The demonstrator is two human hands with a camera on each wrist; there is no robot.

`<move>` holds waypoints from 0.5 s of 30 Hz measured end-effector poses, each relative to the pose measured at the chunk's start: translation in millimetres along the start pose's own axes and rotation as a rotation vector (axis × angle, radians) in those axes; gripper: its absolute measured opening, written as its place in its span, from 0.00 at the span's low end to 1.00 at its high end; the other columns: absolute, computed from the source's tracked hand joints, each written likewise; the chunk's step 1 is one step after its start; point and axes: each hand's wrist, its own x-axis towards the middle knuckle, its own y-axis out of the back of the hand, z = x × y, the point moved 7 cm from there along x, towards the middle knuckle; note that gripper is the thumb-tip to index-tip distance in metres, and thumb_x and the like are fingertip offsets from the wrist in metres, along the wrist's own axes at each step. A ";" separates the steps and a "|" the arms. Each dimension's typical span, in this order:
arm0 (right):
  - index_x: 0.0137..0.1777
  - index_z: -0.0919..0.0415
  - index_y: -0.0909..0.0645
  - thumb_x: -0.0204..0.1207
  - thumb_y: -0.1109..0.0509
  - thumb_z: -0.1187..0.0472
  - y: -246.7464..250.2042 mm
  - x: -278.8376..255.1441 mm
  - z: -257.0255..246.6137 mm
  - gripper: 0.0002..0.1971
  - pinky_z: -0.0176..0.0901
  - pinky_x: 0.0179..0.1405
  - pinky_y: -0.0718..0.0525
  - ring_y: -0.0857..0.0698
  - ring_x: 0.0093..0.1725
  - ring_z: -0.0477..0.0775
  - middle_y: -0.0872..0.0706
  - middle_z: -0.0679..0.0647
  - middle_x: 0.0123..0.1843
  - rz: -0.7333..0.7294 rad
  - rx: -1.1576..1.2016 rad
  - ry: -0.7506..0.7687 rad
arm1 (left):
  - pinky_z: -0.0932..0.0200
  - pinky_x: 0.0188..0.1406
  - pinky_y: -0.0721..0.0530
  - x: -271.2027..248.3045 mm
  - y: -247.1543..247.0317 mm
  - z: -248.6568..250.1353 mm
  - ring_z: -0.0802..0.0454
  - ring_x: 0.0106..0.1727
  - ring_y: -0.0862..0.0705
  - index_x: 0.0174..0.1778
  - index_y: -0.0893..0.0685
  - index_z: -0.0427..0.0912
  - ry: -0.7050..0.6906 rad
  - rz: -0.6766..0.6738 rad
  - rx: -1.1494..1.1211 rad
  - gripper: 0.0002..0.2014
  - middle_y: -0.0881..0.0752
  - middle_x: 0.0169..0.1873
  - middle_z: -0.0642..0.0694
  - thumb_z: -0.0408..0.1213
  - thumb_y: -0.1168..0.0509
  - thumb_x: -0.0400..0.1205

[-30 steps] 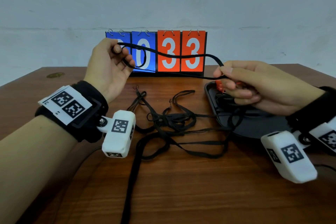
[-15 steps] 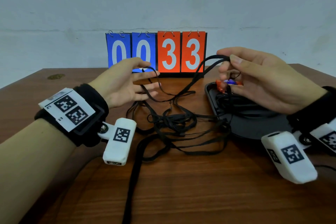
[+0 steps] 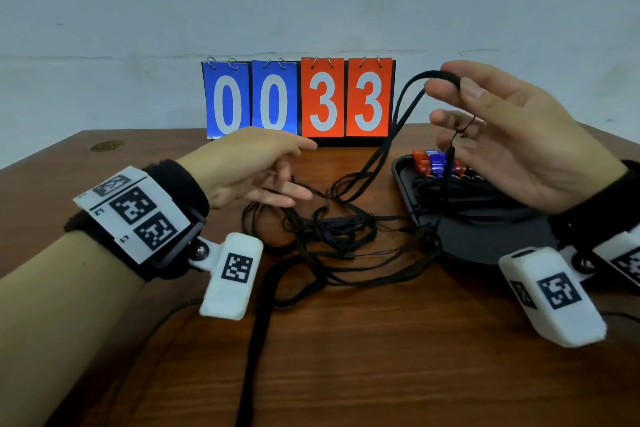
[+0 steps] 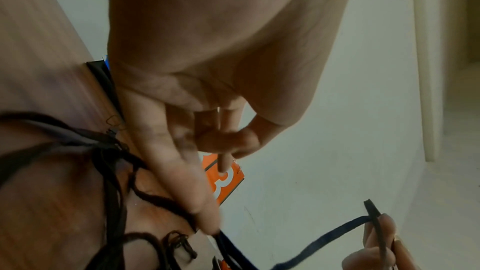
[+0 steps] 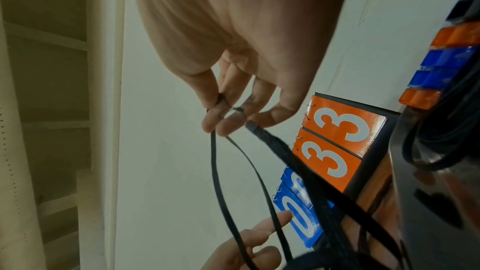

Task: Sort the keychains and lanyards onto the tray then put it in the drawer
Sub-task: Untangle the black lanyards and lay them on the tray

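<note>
My right hand is raised above the black tray and pinches the loop of a black lanyard between thumb and forefinger. The lanyard's metal clip hangs by the middle fingers. The strap runs down to a tangle of black lanyards on the table. In the right wrist view the fingers pinch the strap. My left hand is open with its fingers stretched low over the tangle's far side. Orange and blue keychains and coiled lanyards lie on the tray.
A flip scoreboard reading 0033 stands at the back of the wooden table, against the wall. One long strap trails from the tangle to the front edge. White sensor units hang under both wrists.
My left hand has let go of the lanyard and dropped, open, to the tangle. My right hand has risen from the tray with the lanyard's loop pinched.
</note>
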 end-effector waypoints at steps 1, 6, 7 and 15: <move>0.63 0.52 0.17 0.82 0.35 0.59 -0.3 -0.2 -0.2 0.12 0.38 0.48 0.14 0.12 0.44 0.46 0.08 0.48 0.58 0.001 0.001 -0.001 | 0.60 0.33 0.11 -1.2 0.1 1.8 0.48 0.44 0.05 0.66 0.11 0.53 -0.008 0.005 0.025 0.14 0.27 0.22 0.52 0.42 0.40 0.89; 0.64 0.52 0.17 0.82 0.36 0.59 -8.7 -3.9 1.4 0.13 0.38 0.46 0.16 0.35 0.20 0.40 0.09 0.51 0.63 -0.064 -0.067 -0.027 | 0.66 0.21 0.31 -13.6 -20.4 14.9 0.57 0.21 0.27 0.70 0.12 0.52 -0.079 -0.318 -0.152 0.19 0.29 0.23 0.52 0.50 0.39 0.87; 0.64 0.52 0.17 0.82 0.37 0.59 -10.9 -4.8 2.2 0.13 0.36 0.43 0.16 0.40 0.20 0.42 0.09 0.51 0.63 -0.085 -0.080 -0.036 | 0.66 0.19 0.27 -19.3 -26.9 18.4 0.56 0.21 0.23 0.75 0.16 0.52 -0.079 -0.427 -0.243 0.22 0.19 0.26 0.50 0.51 0.42 0.88; 0.61 0.51 0.12 0.76 0.30 0.55 -26.4 -11.3 6.4 0.14 0.36 0.30 0.21 0.34 0.21 0.40 0.22 0.80 0.58 -0.285 -0.152 -0.043 | 0.54 0.36 0.07 -54.8 -68.9 25.3 0.38 0.50 0.06 0.89 0.39 0.54 -0.064 -1.059 -0.426 0.31 0.26 0.80 0.26 0.60 0.55 0.90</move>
